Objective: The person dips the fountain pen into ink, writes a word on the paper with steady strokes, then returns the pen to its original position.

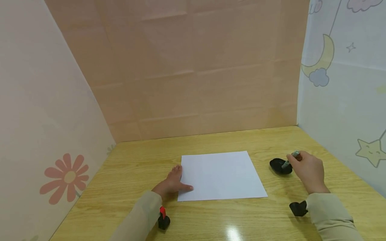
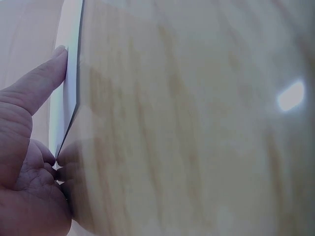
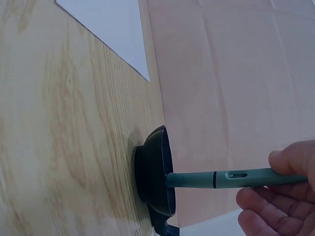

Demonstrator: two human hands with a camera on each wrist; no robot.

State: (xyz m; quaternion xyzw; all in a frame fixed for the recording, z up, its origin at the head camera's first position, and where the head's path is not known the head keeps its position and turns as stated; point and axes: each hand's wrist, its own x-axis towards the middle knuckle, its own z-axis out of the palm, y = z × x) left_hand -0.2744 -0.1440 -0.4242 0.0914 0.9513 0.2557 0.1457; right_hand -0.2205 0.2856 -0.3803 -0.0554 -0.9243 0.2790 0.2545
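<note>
A white sheet of paper [image 1: 220, 175] lies flat on the wooden table. My left hand [image 1: 171, 183] rests at its left edge, the thumb stretched over the paper and the other fingers beside the edge. In the left wrist view, that extended thumb [image 2: 42, 81] touches the sheet. To the right of the paper sits a small black dish [image 1: 277, 171]. My right hand [image 1: 310, 170] pinches a green pen [image 3: 246, 178] between thumb and fingers. The pen slants in the head view, its lower end inside the dish; the dish's rim hides its tip.
The wooden table [image 1: 217, 221] meets a brown covered back panel [image 1: 199, 77]. Pale walls with printed pictures stand at the left [image 1: 27, 110] and right [image 1: 340, 110]. A black camera mount hangs under each wrist.
</note>
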